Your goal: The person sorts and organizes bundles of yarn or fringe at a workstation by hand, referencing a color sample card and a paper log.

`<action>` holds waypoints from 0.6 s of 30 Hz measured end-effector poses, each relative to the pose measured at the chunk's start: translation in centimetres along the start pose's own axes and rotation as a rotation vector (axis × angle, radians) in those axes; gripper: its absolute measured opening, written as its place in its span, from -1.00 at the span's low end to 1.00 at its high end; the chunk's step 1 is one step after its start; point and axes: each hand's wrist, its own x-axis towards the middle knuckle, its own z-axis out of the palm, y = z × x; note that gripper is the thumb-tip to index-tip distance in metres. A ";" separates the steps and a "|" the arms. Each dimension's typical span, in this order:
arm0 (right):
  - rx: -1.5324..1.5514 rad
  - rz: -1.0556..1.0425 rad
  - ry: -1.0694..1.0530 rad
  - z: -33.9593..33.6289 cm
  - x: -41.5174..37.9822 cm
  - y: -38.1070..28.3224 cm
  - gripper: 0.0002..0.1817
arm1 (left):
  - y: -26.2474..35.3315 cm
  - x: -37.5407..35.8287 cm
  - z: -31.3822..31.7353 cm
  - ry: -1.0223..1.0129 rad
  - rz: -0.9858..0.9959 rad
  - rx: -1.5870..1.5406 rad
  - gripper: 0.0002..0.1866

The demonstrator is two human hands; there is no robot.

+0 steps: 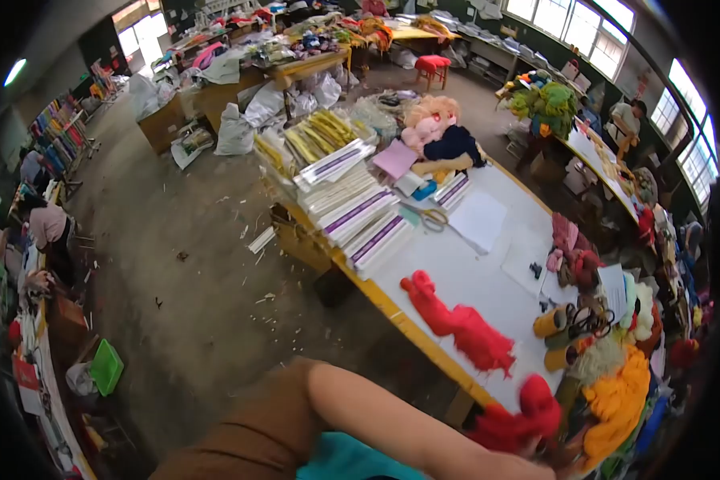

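My left forearm, bare below a brown sleeve, reaches across the bottom of the view toward the lower right. Its wrist runs to the bottom edge, and the fingers cannot be made out. Beside the wrist is a blurred dark red fiber bundle; whether the hand grips it is not clear. My right hand does not show. A bright red fiber bundle lies on the white tabletop. Orange fiber is heaped at the near right corner, by scissors and brown spools.
Stacked white packs with purple bands line the table's left edge. Large scissors and a white sheet lie mid-table. A green basket is on the floor. People work at side tables, including one in a pale shirt.
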 end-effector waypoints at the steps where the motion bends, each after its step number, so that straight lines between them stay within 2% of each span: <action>1: 0.023 0.075 -0.079 3.1 -1.6 2.2 -0.51 | 0.4 -3.5 1.5 0.136 -0.008 0.326 -0.41; 2: 0.048 0.148 -0.138 6.1 -3.3 4.3 -0.50 | 0.1 -7.3 2.6 0.273 -0.018 0.640 -0.42; 3: 0.062 0.218 -0.202 9.2 -4.7 6.2 -0.49 | -1.1 -11.9 3.2 0.410 0.020 0.953 -0.74; 5: 0.099 0.339 -0.295 15.0 -7.5 10.2 -0.47 | -1.4 -19.6 7.1 0.931 -0.073 1.202 -0.79; 6: 0.024 0.316 -0.389 15.9 -7.6 13.2 -0.44 | -1.6 -23.8 8.3 1.166 -0.115 1.433 -0.83; 7: -0.023 0.333 -0.433 19.5 -8.7 15.4 -0.42 | -1.3 -26.5 10.6 1.560 -0.083 1.148 -0.85; 9: -0.026 0.368 -0.484 25.0 -11.2 19.7 -0.51 | -1.3 -34.6 11.7 1.771 0.259 1.258 -0.83; 10: -0.053 0.367 -0.503 27.3 -12.1 22.2 -0.55 | -0.7 -37.0 13.6 1.914 0.290 1.139 -0.81; 11: -0.076 0.354 -0.524 30.1 -13.5 23.8 -0.62 | -0.4 -39.7 14.7 1.920 0.352 1.111 -0.74; 12: -0.134 0.293 -0.574 32.3 -14.6 26.1 -0.62 | -0.1 -41.9 15.9 1.924 0.417 1.079 -0.66; 13: -0.194 0.230 -0.627 34.2 -15.5 28.5 -0.61 | 0.2 -43.5 17.1 1.947 0.439 1.078 -0.66; 15: -0.358 0.108 -0.758 37.5 -16.8 33.2 -0.61 | 1.4 -45.8 18.8 1.774 0.720 1.129 -0.48; 16: -0.412 0.044 -0.810 39.2 -17.6 35.6 -0.61 | 1.9 -47.7 19.5 1.810 0.754 1.100 -0.37; 18: -0.492 0.061 -0.926 42.6 -18.8 39.1 -0.55 | 4.0 -51.8 20.9 1.851 0.842 1.083 -0.36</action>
